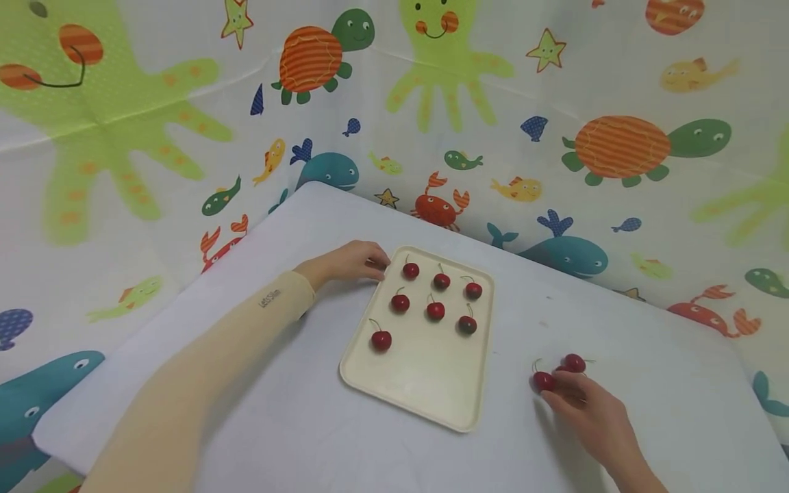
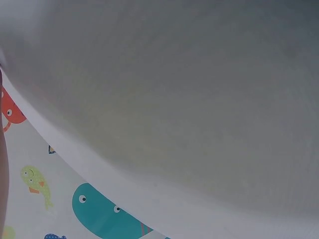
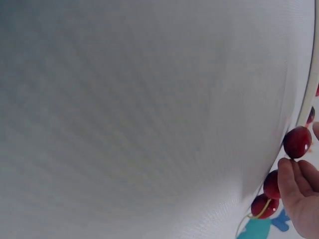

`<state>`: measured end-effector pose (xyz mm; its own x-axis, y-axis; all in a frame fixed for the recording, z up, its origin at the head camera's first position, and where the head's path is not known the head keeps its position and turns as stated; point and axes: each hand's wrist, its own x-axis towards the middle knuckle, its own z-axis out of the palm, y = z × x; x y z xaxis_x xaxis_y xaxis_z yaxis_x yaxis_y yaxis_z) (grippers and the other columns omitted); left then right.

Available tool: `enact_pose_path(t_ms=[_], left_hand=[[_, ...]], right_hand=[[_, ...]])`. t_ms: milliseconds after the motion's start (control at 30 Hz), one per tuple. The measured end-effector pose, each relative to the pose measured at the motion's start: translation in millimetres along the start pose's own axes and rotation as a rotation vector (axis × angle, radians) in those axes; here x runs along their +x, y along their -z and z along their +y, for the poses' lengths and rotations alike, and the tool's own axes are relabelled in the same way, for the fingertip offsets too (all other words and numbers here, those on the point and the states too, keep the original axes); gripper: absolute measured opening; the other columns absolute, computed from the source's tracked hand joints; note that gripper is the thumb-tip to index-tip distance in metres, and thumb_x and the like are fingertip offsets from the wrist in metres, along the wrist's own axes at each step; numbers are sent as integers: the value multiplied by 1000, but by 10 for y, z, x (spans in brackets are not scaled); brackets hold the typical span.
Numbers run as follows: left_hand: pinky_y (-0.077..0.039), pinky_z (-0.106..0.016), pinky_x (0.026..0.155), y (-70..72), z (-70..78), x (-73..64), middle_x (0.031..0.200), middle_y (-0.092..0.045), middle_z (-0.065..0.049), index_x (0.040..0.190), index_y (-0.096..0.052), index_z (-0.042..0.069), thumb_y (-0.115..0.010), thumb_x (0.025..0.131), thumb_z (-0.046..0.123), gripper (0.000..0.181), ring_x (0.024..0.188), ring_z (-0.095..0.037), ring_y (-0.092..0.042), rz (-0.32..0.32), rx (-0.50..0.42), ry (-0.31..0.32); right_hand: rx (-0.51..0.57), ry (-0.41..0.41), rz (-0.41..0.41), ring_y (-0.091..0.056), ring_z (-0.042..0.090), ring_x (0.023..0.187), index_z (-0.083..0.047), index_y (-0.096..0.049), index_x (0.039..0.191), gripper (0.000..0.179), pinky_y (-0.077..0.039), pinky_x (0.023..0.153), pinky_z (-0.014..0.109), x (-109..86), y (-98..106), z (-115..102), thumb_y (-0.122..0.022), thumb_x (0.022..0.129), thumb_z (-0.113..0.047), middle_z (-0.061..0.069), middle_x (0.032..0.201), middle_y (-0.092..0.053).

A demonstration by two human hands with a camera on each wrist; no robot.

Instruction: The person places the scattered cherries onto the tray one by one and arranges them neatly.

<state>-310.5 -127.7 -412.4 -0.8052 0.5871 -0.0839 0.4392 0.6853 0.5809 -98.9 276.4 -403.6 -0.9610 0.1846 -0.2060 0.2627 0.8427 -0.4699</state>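
Observation:
A cream tray (image 1: 425, 383) lies on the white table with several red cherries on it, two rows of three and a single cherry (image 1: 381, 340) at the left of the front row. My left hand (image 1: 354, 261) rests at the tray's upper left edge, fingertips right at the rim. Right of the tray, my right hand (image 1: 588, 414) pinches a cherry (image 1: 543, 381) between thumb and fingertips. Close behind those fingers sits another cherry (image 1: 574, 363), with one more partly hidden by the hand. In the right wrist view the pinched cherry (image 3: 297, 142) shows at the fingertips.
The white table (image 1: 277, 424) reaches into a corner. Behind it hangs a curtain (image 1: 382, 103) printed with sea animals, close along the table's back and left edges. A beige sleeve (image 1: 203, 363) covers my left arm, left of the tray.

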Motion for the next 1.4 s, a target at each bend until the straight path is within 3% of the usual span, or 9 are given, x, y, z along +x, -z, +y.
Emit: enact_pose_path(t_ms=[267,567,900,1100,1400], left_hand=[[-46,-32,97,11,-34,-57,118,-59,-6,118,-62,10,-67,84,22,36,107,-18,-55,11,-11,-8],[-45,-32,98,9,-53,-48,118,-59,-6,118,-62,11,-67,84,22,36,108,-18,-55,10,-13,-15],[-45,-32,98,14,-37,-32,118,-59,-5,118,-62,11,-67,84,22,36,107,-17,-55,3,-16,-9],[-45,-32,98,13,-39,-21,118,-59,-5,117,-62,11,-67,84,22,35,107,-17,-55,6,-17,-7],[-45,-32,99,1,-31,-18,120,-58,-5,118,-62,11,-67,84,23,37,108,-17,-55,-11,-19,7]], right_hand=[[-87,75,19,-59,31,100,-3,-55,120,57,-54,81,43,76,4,-71,-72,77,-37,20,113,-62],[-116,98,23,-60,29,94,-2,-58,117,51,-54,80,43,81,-11,-102,-74,77,-29,19,109,-63],[-85,85,28,-61,27,92,-2,-58,114,50,-55,79,41,60,-12,-143,-75,76,-29,17,107,-63],[-71,119,55,-62,28,93,-4,-58,112,47,-56,76,39,66,34,-222,-74,77,-30,16,105,-64],[-5,129,39,-62,29,98,-8,-56,117,49,-56,77,38,36,72,-379,-70,80,-36,14,110,-62]])
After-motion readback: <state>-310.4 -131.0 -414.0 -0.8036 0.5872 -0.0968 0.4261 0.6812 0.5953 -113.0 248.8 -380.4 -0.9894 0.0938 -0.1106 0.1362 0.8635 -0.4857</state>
